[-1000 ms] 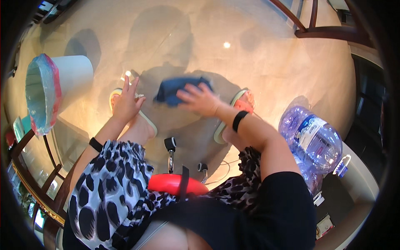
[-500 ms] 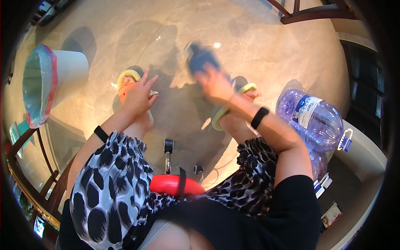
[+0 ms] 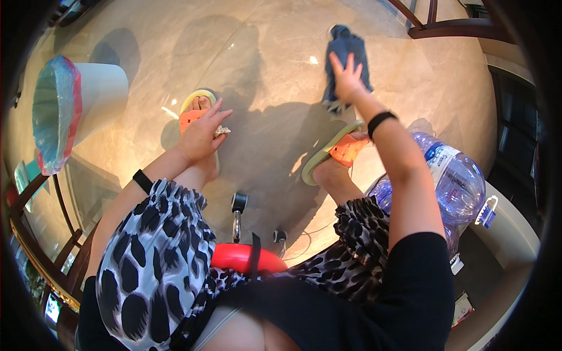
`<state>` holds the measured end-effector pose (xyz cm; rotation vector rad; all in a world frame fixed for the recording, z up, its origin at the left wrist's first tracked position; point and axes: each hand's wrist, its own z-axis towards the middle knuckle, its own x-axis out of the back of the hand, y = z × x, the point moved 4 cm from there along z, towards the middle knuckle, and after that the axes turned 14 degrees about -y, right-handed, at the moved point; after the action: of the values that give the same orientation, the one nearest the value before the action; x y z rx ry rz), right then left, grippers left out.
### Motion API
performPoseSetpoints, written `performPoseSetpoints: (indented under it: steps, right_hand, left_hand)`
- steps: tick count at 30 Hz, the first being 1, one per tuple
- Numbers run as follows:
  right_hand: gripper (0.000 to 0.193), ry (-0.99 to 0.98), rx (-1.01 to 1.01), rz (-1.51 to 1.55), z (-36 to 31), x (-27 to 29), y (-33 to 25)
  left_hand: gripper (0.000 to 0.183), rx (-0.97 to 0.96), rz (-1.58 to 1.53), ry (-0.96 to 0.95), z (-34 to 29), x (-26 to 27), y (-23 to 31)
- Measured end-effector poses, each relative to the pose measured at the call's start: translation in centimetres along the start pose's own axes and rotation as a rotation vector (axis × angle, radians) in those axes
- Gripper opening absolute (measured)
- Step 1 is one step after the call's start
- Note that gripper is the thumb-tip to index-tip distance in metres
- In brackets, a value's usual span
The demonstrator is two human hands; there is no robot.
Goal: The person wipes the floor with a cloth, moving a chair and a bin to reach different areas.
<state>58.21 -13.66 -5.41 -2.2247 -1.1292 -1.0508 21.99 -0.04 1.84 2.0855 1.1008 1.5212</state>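
Spreading its fingers across a dark blue cloth [image 3: 352,45], the right hand [image 3: 352,86] is lying on top of the fabric, palm down. The cloth is lying bunched on the pale floor [image 3: 281,70], ahead of the right foot and its yellow-soled slipper with an orange strap [image 3: 348,151]; the lower end of the cloth is sitting near the slipper's toe. How firmly the hand is pressing, I cannot tell.

The left hand [image 3: 202,136] is hanging over the left foot, pinching a small crumpled whitish piece [image 3: 222,131] beside its thumb while the other fingers are extending forward. Whether that hand is touching the foot, I cannot tell. A matching left slipper [image 3: 190,118] is showing past the knuckles.

Over on the left, a white bin [image 3: 105,96] is standing with a bluish, pink-edged liner [image 3: 75,111] covering its rim. To the right, a big clear bottle [image 3: 459,187] with a handle is sitting beside the right arm, partly covering another one. Between the knees, a red seat [image 3: 234,255] is showing, with a black strap [image 3: 256,256] crossing it.
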Motion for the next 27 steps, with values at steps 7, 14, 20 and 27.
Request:
performPoseSetpoints:
  steps: [7, 14, 20, 27]
  right_hand:
    - [0.072, 0.29, 0.047, 0.073, 1.6, 12.1, 4.3]
    - [0.071, 0.419, 0.151, 0.177, -10.2, 17.1, 6.9]
    - [0.071, 0.6, 0.085, 0.453, -24.3, 8.4, 9.8]
    - [0.073, 0.638, -0.308, 1.017, -32.5, -9.8, 7.6]
  left_hand:
    - [0.05, 0.073, -0.035, -0.059, -0.4, 0.2, -1.4]
    - [0.052, 0.004, -0.015, -0.035, -0.1, 0.7, -2.4]
    - [0.046, 0.062, -0.158, 0.136, -0.4, 3.2, -1.1]
    - [0.044, 0.094, -0.092, 0.351, -5.7, 10.1, 0.9]
